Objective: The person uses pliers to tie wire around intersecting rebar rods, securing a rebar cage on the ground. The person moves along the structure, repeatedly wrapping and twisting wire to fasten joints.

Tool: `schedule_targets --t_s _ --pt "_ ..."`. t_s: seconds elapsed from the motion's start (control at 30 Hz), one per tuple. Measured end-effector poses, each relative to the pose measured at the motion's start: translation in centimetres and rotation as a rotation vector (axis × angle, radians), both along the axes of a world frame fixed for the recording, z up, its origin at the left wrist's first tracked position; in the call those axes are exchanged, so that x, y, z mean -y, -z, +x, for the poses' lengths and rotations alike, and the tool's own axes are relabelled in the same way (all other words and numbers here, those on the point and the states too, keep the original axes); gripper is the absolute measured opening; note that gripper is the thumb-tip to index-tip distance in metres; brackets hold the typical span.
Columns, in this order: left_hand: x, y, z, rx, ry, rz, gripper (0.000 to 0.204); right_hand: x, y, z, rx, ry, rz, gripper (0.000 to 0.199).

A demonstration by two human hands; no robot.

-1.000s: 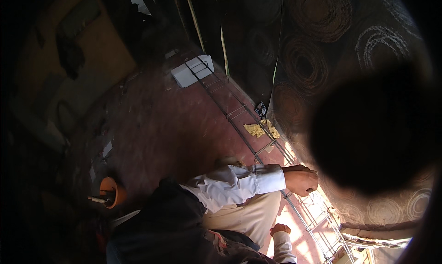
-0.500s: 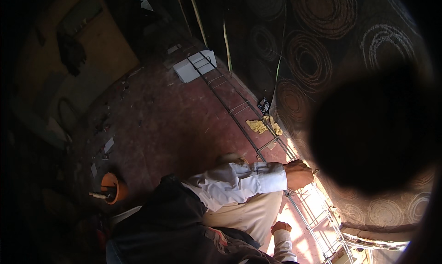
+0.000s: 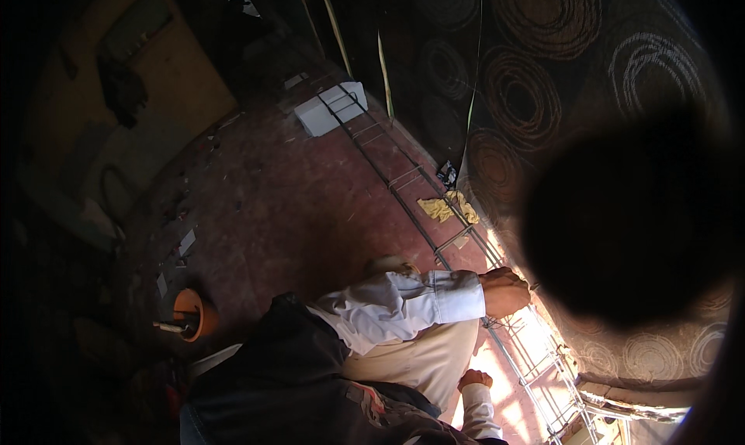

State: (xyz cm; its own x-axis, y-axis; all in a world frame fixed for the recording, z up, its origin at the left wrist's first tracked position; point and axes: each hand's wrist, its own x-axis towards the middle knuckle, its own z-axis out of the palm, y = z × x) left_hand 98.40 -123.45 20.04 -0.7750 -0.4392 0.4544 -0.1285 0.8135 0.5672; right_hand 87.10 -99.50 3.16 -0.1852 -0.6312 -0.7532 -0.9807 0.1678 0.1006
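Observation:
A long cage of thin steel rebar (image 3: pixel 389 183), with square stirrups along it, runs from the far middle to the lower right. My left hand (image 3: pixel 506 292), in a white cuff, is closed in a fist over the cage. A small thin end sticks out past its fingers, too small to name. Lower down, beside my knee, my right hand (image 3: pixel 475 380) is curled closed next to the bars; whatever may be in it is hidden. Bright sunlight washes out the stretch of cage near both hands.
The cage's far end rests on a white block (image 3: pixel 314 121). A crumpled yellow cloth (image 3: pixel 436 209) lies by the bars. Along the right hangs a dark curtain (image 3: pixel 528 96) with ring patterns. An orange bucket (image 3: pixel 206 321) holding a stick-like handle stands at left. A dark round blur covers the right side.
The view has shifted very slightly. My left hand looks turned a little at the wrist over the bars, still closed; my right hand stays about where it was.

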Motion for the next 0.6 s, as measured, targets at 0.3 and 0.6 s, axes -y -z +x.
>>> schedule_targets --t_s 0.3,0.6 --pt "0.2 -7.8 -0.9 0.574 0.168 -0.1 0.007 0.6 -0.3 -0.9 -0.013 0.049 0.013 0.024" --pt "0.0 -8.6 -0.4 0.531 0.155 -0.094 0.011 1.2 -1.3 -0.9 -0.017 0.029 0.054 0.025"
